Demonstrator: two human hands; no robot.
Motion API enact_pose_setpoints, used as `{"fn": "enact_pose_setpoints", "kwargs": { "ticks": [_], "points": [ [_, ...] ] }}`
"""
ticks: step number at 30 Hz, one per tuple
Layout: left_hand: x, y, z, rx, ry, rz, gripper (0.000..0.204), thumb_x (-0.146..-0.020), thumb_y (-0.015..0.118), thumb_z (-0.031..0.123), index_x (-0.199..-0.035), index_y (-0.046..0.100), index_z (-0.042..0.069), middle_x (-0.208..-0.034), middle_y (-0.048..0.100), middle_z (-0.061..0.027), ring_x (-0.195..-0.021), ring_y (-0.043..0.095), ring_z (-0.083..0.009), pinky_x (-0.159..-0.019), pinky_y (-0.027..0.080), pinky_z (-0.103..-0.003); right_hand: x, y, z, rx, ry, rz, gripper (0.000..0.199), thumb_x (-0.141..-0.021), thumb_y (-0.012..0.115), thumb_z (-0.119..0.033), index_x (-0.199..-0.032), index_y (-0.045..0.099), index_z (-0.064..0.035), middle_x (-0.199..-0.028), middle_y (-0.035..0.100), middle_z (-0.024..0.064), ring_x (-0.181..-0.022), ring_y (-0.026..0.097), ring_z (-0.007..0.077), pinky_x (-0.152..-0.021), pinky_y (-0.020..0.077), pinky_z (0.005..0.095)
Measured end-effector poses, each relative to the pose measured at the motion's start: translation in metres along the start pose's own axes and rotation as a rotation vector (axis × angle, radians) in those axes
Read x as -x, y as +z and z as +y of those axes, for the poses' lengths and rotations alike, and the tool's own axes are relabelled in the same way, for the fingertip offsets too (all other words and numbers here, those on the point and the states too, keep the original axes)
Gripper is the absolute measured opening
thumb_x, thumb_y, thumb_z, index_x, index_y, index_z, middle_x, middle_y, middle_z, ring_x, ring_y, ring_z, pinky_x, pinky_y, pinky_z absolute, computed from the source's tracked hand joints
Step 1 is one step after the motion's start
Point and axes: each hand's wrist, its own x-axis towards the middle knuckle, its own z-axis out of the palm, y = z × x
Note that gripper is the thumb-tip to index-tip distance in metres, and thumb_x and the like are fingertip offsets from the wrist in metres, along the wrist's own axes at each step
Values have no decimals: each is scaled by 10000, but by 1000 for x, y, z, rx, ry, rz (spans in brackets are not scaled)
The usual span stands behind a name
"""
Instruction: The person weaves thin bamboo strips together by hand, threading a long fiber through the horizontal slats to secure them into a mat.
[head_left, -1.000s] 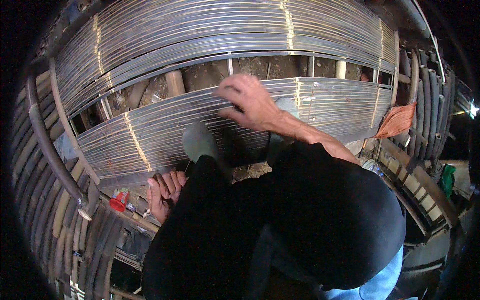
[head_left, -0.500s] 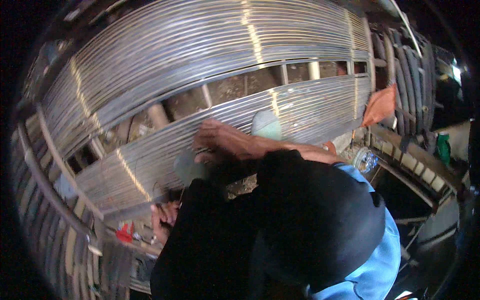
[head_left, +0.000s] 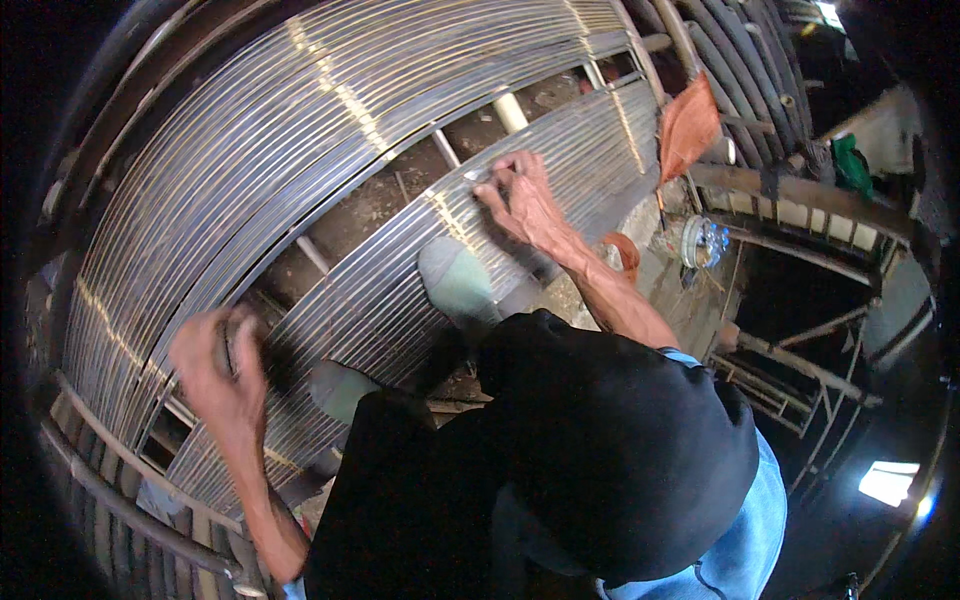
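My left hand (head_left: 215,370) is raised over the left part of a slatted surface of thin shiny strips (head_left: 360,300). Its fingers curve round and are smeared by motion; whether anything is in them is hidden. Farther right, my right hand (head_left: 522,205) is down at the same strips, thumb and fingertips drawn together near the edge of the gap. What the fingertips grip, if anything, is too small to make out. Between the hands, my two feet in grey-green coverings, one farther right (head_left: 455,275) and one nearer left (head_left: 342,390), rest on the strips.
A wider slatted section (head_left: 230,150) lies beyond a long gap with crossbars (head_left: 450,148) and dirt below. An orange cloth (head_left: 687,128) hangs at the right end. Beyond it are a roundish clear container with blue (head_left: 703,243) and a green cloth-like thing (head_left: 850,163). Dark poles (head_left: 130,530) border the left.
My left hand has risen from beside the strips at the lower left and moved over them. My right hand has shifted right, away from the feet. The whole view has turned.
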Motion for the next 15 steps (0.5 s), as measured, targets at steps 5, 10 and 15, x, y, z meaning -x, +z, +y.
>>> {"fn": "enact_pose_setpoints", "kwargs": {
  "ticks": [5, 10, 15],
  "points": [
    [-63, 102, 95, 460, 132, -712, 310, -865, 773, 227, -1032, 688, -20, -1056, 697, -198, -988, 657, -363, -894, 512, -460, -12, -70, -60, -620, 172, -171, 306, -909, 728, -285, -829, 740, 10, -1070, 637, 163, -1054, 576, 269, -940, 465, 421],
    [-81, 138, 157, 1499, 150, -646, 332, -925, 722, 226, -1129, 645, -24, -897, 720, -129, -795, 671, -170, -708, 541, -290, -48, -108, -89, -964, -87, -299, 168, -934, 727, -181, -1033, 798, -65, -1209, 687, 166, -1046, 661, 228, -897, 526, 364],
    [-78, 119, 118, 1615, -322, -962, 206, -993, 632, 190, -1034, 667, -9, -626, 534, 24, -485, 419, -36, -418, 270, -210, -58, -115, -59, -821, -146, -186, 320, -944, 712, -195, -1236, 718, -63, -1089, 706, 111, -1023, 633, 196, -888, 526, 349]
  ]
}}
